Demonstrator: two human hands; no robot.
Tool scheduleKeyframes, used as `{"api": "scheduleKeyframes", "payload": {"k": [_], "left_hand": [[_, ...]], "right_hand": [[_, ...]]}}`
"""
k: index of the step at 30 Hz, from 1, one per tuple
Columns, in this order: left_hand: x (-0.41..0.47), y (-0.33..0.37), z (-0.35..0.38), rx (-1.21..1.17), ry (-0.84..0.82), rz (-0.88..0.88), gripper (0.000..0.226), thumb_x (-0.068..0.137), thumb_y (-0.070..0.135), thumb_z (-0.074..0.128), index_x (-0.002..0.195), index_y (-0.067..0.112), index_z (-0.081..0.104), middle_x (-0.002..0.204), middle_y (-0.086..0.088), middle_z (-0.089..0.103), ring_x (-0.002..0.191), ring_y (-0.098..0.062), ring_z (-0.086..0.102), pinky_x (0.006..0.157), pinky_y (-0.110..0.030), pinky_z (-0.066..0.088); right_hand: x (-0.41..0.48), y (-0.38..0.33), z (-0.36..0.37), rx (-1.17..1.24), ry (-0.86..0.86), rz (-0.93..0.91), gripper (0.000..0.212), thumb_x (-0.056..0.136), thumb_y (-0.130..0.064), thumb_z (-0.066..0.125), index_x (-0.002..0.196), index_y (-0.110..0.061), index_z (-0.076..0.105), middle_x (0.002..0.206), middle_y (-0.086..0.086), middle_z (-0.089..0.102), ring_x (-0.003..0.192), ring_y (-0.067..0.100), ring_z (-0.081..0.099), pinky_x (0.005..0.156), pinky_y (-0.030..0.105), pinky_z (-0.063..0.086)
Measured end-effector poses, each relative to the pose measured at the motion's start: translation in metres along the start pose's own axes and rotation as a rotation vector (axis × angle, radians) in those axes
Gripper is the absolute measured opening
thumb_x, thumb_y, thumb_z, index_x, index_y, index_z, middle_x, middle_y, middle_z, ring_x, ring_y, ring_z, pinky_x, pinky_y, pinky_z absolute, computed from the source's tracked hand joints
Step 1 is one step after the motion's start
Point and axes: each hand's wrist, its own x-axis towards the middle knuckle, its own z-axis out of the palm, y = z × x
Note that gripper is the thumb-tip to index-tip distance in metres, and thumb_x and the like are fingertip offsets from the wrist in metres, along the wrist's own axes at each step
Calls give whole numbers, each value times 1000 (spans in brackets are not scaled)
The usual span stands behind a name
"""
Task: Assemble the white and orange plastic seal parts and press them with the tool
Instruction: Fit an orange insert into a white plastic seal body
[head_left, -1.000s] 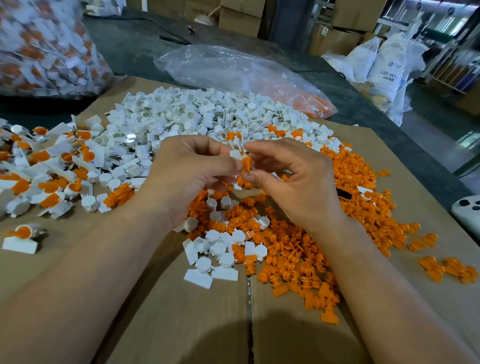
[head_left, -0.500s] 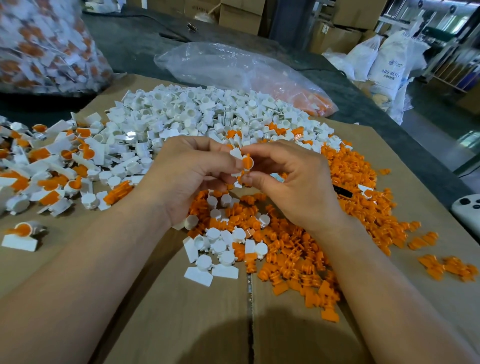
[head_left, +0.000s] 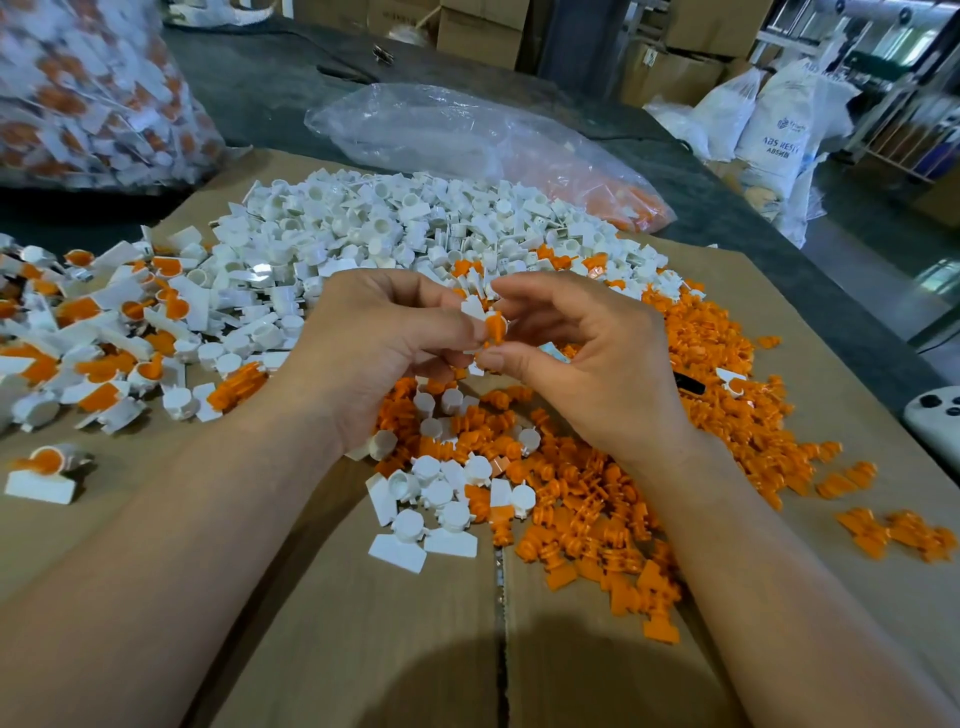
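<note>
A cardboard sheet (head_left: 363, 649) carries white plastic caps (head_left: 389, 223) heaped toward its far edge and ridged orange plugs (head_left: 597, 493) toward its right edge; beyond the far edge a clear bag (head_left: 467, 135) holds orange pieces. Above the middle, the left hand (head_left: 374, 353) pinches a white seal part (head_left: 471, 307), the right hand (head_left: 587, 364) an orange part (head_left: 496, 327) — the two touching.

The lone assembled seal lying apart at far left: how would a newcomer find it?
On the brown cardboard sheet, find the mixed white-and-orange pile on its left side. Nearer the camera than that pile lies the lone seal, a white tab with an orange-filled cup. Unlike its heaped neighbours, it sits alone on bare cardboard.
</note>
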Motion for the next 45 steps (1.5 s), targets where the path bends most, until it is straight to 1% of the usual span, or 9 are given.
{"api": "scheduleKeyframes", "payload": {"k": [3, 7, 15, 21, 26, 34, 36, 40, 45], "left_hand": [[0, 0, 0, 5, -4, -2, 15, 68, -6, 70, 63, 4, 60, 49, -2, 61, 44, -11, 56, 44, -16, 46], [1, 0, 0, 6, -3, -6, 16, 68, -7, 69, 62, 5, 61, 50, -3, 61, 44, -11, 57, 44, -16, 46], [1, 0, 0, 9, -15, -10, 14, 66, -7, 69, 63, 4, 62, 50, -3, 61, 43, -11, 57, 43, -15, 45], [1, 0, 0, 30, -13, -9, 13, 67, -9, 68, 63, 2, 61, 48, -4, 59, 42, -11, 56, 43, -16, 46], [0, 0, 1, 39, -14, -2, 17, 67, -9, 68, 60, 4, 62, 44, -1, 57, 41, -11, 55, 43, -16, 46], [0, -2, 0, 37, -27, 6, 13, 67, -7, 69, 63, 2, 62, 45, 0, 58, 43, -10, 56, 43, -16, 46], [-1, -2, 0, 36, -37, 11, 12, 63, -5, 71, 64, 2, 62, 44, 1, 58, 43, -9, 57, 44, -16, 46], [-3, 0, 0, -9, -47, 27, 20, 46, 13, 72, 63, 5, 63, 47, 1, 60, 45, -9, 58, 47, -16, 49], [-1, -2, 1, 20, -44, 26, 13, 67, -4, 69, 62, 5, 61, 42, 4, 57, 41, -7, 55, 47, -16, 49]], "right_hand": [[0, 0, 0, -4, 5, -20, 44, 70, -16, 75, 111, -19, 57, 92, -10, 58, 85, 7, 60, 75, 15, 51], [1, 0, 0, -31, 3, -82, 33, 71, -14, 73, 103, -8, 66, 91, -10, 58, 82, 9, 61, 73, 20, 52], [1, 0, -1, -40, -8, -72, 29, 72, -13, 73, 99, -6, 68, 88, -4, 61, 81, 9, 60, 74, 19, 51], [2, -1, -1, -24, 7, -90, 31, 70, -11, 74, 100, -14, 65, 84, 5, 67, 78, 15, 63, 71, 28, 53], [1, 2, 0, -42, 26, -98, 29, 69, -8, 75, 96, -1, 70, 85, 1, 64, 80, 13, 63, 72, 25, 54], [2, 3, 1, -44, 29, -118, 28, 69, -5, 75, 96, 1, 69, 86, -1, 63, 81, 13, 64, 73, 26, 54], [2, 2, 1, -38, 26, -121, 28, 69, -6, 74, 96, 0, 70, 85, -3, 62, 80, 11, 63, 73, 25, 54], [2, 0, 0, -25, 40, -119, 28, 69, -7, 74, 96, 0, 69, 85, -3, 62, 79, 14, 64, 71, 28, 54], [2, -1, 0, -62, 48, -145, 26, 68, -10, 74, 93, -3, 71, 81, 1, 66, 76, 16, 64, 68, 35, 54]]}}
